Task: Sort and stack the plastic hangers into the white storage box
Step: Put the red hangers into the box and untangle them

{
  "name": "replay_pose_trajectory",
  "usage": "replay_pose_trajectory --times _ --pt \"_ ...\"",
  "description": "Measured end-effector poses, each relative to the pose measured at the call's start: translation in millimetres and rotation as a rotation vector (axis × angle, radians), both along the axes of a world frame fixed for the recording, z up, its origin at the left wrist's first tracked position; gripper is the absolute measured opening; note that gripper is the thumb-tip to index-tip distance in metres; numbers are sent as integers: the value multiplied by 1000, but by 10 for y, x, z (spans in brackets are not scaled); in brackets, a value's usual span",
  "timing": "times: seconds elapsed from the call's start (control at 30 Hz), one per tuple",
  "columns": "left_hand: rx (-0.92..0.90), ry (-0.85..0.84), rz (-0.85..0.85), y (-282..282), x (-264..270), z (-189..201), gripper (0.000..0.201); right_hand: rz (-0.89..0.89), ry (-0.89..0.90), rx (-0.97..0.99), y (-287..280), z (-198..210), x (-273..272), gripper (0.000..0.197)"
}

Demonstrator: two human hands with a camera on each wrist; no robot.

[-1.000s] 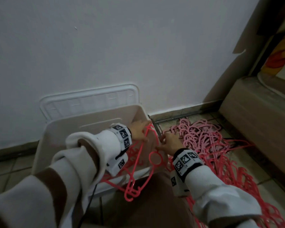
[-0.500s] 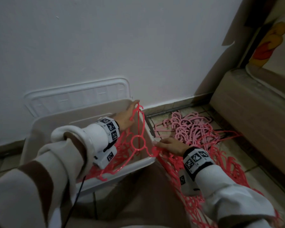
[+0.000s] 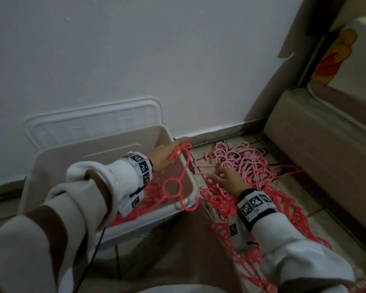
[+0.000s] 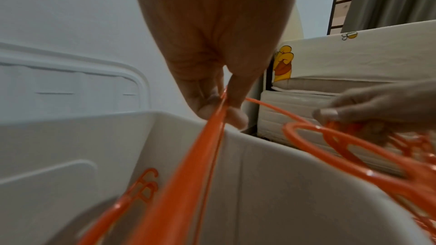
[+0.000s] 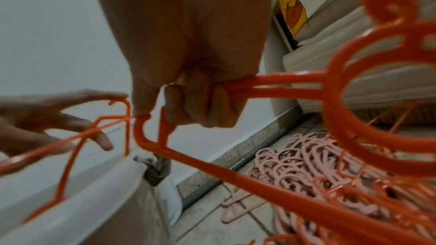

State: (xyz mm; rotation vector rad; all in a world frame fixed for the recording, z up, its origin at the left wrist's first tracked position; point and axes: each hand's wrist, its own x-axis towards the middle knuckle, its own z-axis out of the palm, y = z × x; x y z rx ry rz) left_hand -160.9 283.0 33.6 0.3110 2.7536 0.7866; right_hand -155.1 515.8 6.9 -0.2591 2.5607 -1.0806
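My left hand (image 3: 171, 153) pinches one end of a red hanger (image 3: 173, 187) above the far right corner of the white storage box (image 3: 51, 159). The hanger slants over the box, its hook past the near right rim. The left wrist view shows my fingertips (image 4: 235, 118) closed on its thin bar (image 4: 188, 183). Several red hangers (image 3: 150, 193) lie inside the box. My right hand (image 3: 220, 176) is down on the red hanger pile (image 3: 287, 210) on the floor, and in the right wrist view its fingers (image 5: 212, 107) curl round another red hanger (image 5: 271, 85).
The box's lid (image 3: 93, 121) leans on the wall behind it. A pile of pale pink hangers (image 3: 239, 159) lies on the tiled floor beyond the red ones. A low bed base (image 3: 325, 149) borders the floor on the right. My knee (image 3: 178, 250) is between box and pile.
My right hand let go of the shared hanger's end and moved right onto the floor pile, gripping another hanger. My left hand keeps the first hanger over the box.
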Motion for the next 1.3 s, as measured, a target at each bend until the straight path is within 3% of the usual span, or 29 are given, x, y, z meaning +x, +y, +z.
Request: replay_pose_trajectory --times 0.07,0.17,0.23,0.3,0.4,0.53,0.73,0.9,1.1,1.3 --pt "23 6 47 -144 -33 70 82 -14 26 291 153 -102 -58 30" --pt "52 48 79 -395 -102 193 86 65 -140 664 281 -207 -93 33" --pt "-76 90 119 -565 -95 299 85 83 -197 750 239 -220 -70 38" --pt "-211 123 168 -743 -36 369 85 32 -111 691 91 -169 -52 31" --pt "-266 19 222 -989 103 340 88 -25 126 536 -276 -8 -60 22" --pt "-296 -164 334 -1262 295 215 80 115 248 418 -851 259 -80 25" --pt "-241 -331 407 -1642 549 89 48 409 187 443 -1657 347 -110 29" --pt "-157 -393 447 -1906 723 -91 42 598 103 568 -2239 122 -213 35" --pt "-186 -432 461 -2042 705 -462 41 766 34 633 -2785 -311 -352 31" --pt "-98 -522 453 -2012 582 -919 35 837 27 666 -3091 -812 -436 34"
